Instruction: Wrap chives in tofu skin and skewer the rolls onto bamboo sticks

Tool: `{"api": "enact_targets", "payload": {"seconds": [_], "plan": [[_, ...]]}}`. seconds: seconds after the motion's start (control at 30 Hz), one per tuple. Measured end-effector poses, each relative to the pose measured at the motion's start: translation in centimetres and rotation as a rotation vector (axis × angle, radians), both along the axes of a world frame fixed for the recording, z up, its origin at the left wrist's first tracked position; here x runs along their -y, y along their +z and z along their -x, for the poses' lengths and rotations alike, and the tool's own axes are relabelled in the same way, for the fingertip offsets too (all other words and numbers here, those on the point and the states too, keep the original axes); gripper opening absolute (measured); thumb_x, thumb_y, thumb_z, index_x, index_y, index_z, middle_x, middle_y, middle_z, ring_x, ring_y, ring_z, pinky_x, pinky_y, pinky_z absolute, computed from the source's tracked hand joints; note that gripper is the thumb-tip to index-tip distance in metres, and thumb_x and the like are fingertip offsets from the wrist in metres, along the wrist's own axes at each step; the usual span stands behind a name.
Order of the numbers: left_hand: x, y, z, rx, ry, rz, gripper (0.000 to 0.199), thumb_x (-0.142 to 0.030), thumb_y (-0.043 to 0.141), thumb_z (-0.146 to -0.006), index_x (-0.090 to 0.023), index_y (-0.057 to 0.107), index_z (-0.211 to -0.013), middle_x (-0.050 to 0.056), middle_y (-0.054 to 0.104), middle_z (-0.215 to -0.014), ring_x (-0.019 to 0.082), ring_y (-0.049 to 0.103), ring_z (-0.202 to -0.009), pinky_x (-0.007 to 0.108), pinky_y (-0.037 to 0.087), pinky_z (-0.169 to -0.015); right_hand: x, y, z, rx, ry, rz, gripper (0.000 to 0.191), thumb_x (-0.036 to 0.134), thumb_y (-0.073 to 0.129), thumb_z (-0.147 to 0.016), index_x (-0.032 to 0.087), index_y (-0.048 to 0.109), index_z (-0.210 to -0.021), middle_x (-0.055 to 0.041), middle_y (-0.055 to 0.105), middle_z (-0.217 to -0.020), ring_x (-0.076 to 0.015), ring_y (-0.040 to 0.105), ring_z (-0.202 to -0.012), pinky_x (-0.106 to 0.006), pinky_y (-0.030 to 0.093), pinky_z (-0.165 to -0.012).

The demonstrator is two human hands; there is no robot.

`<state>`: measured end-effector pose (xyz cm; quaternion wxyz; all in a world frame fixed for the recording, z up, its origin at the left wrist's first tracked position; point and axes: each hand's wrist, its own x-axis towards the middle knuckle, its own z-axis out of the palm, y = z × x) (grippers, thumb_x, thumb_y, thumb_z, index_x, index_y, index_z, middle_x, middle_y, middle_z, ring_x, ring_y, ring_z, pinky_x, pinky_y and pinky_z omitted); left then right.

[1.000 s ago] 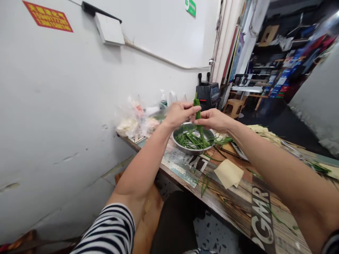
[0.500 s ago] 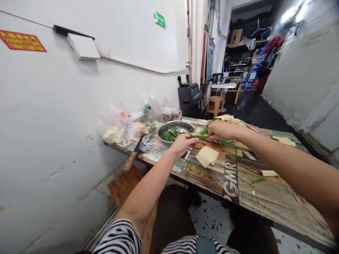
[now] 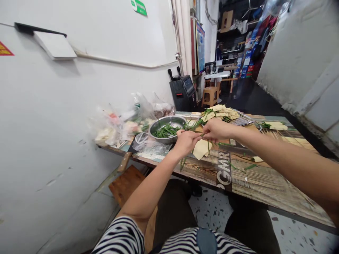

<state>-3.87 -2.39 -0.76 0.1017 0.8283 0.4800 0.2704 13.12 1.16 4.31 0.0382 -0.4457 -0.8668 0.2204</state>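
My left hand [image 3: 187,141] and my right hand [image 3: 212,129] meet above the patterned table [image 3: 246,190], both with fingers closed on thin green stalks [image 3: 197,123]. Just below the fingers lie pale yellow square sheets [image 3: 200,150]. To the left of my left hand, a metal bowl [image 3: 167,138] holds cut green stalks. Behind my right hand, a metal tray [image 3: 245,120] bears a heap of yellow rolls [image 3: 222,112] with green ends sticking out. A single small roll [image 3: 257,159] rests under my right forearm.
Plastic bags [image 3: 116,128] of food stand at the table's left, by the wall. A wooden handle [image 3: 124,162] juts past the front edge. Thin skewers [image 3: 274,134] and another roll [image 3: 275,125] lie at the right. A black speaker [image 3: 183,93] stands behind the table.
My hands have come together, the left one turned more palm-down. The long stalks between them are now mostly hidden by the fingers. The view has shifted right and down.
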Motion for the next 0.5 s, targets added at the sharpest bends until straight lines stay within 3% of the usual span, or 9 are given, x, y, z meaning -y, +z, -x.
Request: {"api": "enact_targets", "payload": {"seconds": [0.1, 0.17, 0.3, 0.4, 0.5], "plan": [[-0.5, -1.0, 0.3, 0.121, -0.063, -0.036, 0.025, -0.024, 0.051, -0.09, -0.021, 0.074, -0.099, 0.006, 0.074, -0.094, 0.018, 0.065, -0.086, 0.028, 0.042, -0.083, 0.0, -0.6, -0.6, -0.254, -0.052, 0.177, 0.015, 0.022, 0.061, -0.078, 0.016, 0.064, -0.064, 0.0003, 0.063, -0.052, -0.0111, 0.059, -0.047, -0.021, 0.047, -0.05], [-0.6, -1.6, 0.0, 0.185, -0.032, -0.099, 0.026, -0.024, 0.049, -0.091, -0.02, 0.074, -0.098, 0.005, 0.074, -0.091, 0.017, 0.065, -0.082, 0.026, 0.044, -0.078, 0.3, -0.9, -0.5, -0.387, -0.115, 0.226, 0.015, 0.021, 0.064, -0.077, 0.015, 0.062, -0.063, -0.0008, 0.064, -0.055, -0.0112, 0.06, -0.049, -0.021, 0.049, -0.05], [-0.2, -1.9, -1.8, 0.098, 0.062, -0.247, 0.026, -0.02, 0.046, -0.092, -0.018, 0.072, -0.087, 0.005, 0.072, -0.08, 0.018, 0.062, -0.078, 0.031, 0.041, -0.085, 1.3, -1.2, -0.5, -0.566, -0.286, 0.301, 0.018, 0.022, 0.069, -0.077, 0.014, 0.062, -0.062, -0.0033, 0.065, -0.055, -0.0135, 0.064, -0.053, -0.025, 0.055, -0.056], [0.1, -1.5, -3.7, 0.054, 0.058, -0.29, 0.028, -0.021, 0.045, -0.093, -0.017, 0.069, -0.079, 0.005, 0.069, -0.077, 0.017, 0.061, -0.08, 0.034, 0.038, -0.091, 2.3, -1.2, -1.4, -0.673, -0.392, 0.234, 0.025, 0.022, 0.066, -0.08, 0.014, 0.059, -0.058, -0.0029, 0.062, -0.052, -0.0117, 0.061, -0.049, -0.025, 0.053, -0.052], [0.2, -1.0, -5.4, 0.17, -0.001, -0.275, 0.029, -0.025, 0.043, -0.095, -0.017, 0.07, -0.086, 0.006, 0.07, -0.086, 0.017, 0.061, -0.089, 0.035, 0.038, -0.095, 3.2, -0.6, -3.1, -0.683, -0.426, 0.034, 0.025, 0.021, 0.062, -0.083, 0.013, 0.059, -0.06, -0.0007, 0.058, -0.05, -0.0087, 0.056, -0.045, -0.021, 0.046, -0.045]]}}
